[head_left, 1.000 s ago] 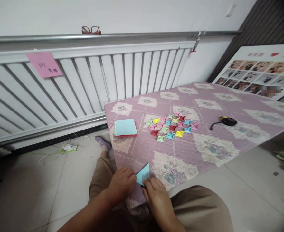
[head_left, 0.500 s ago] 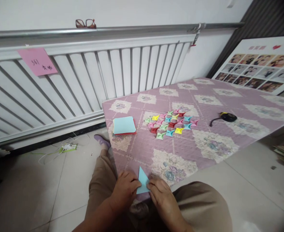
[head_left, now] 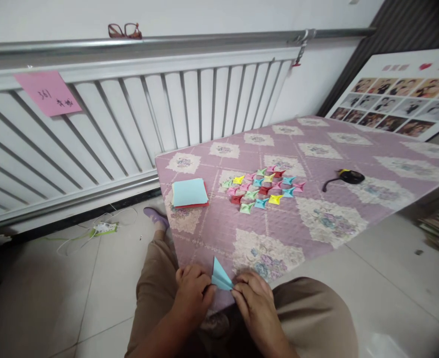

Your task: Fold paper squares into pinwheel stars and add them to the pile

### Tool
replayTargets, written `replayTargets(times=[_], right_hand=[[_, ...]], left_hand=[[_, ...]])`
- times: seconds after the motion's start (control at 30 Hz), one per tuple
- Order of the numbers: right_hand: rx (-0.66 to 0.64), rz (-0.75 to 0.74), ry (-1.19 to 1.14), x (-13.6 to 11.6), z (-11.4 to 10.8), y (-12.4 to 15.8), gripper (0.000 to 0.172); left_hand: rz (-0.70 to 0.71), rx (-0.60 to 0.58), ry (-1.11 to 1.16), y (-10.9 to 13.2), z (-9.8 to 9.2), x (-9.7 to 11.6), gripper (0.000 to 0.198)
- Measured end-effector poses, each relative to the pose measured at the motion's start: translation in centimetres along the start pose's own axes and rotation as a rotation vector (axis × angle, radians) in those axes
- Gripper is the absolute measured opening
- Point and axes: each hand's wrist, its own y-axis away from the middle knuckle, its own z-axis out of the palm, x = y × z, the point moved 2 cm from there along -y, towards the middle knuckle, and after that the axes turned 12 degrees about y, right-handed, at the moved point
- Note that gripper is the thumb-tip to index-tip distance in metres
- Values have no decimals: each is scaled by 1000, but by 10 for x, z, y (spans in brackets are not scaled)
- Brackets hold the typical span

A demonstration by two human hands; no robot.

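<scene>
A folded light-blue paper [head_left: 220, 276] lies at the near corner of the table, one pointed flap standing toward the far side. My left hand [head_left: 194, 288] grips its left edge with curled fingers. At the paper's right corner, my right hand [head_left: 255, 298] pinches the tip between thumb and fingers. Farther back is a stack of square paper sheets [head_left: 190, 193], light blue on top with red showing beneath. To the right of the stack stand several small folded paper shapes [head_left: 264, 190] in rows, coloured green, pink, yellow, blue and red.
A purple flowered cloth [head_left: 208, 233] covers the table. A black tape measure-like object with a strap [head_left: 350, 176] lies on the right. Behind stands a white radiator [head_left: 189, 104] with a pink note [head_left: 48, 93]. Glasses [head_left: 125, 31] rest on the pipe; a power strip [head_left: 105, 228] is on the floor.
The lower part of the light-blue paper has been folded up, so its bottom edge sits higher. Both hands have shifted slightly with it. The whole view has moved a little.
</scene>
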Motion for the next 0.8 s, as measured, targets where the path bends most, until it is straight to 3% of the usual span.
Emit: replayTargets(times=[0.23, 0.8], right_hand=[[-2, 140, 69, -3, 1, -1, 16], [11, 192, 144, -5, 6, -5, 23]], left_hand=[[-128, 0, -69, -9, 3, 5, 20], [-204, -71, -160, -19, 1, 11, 21]])
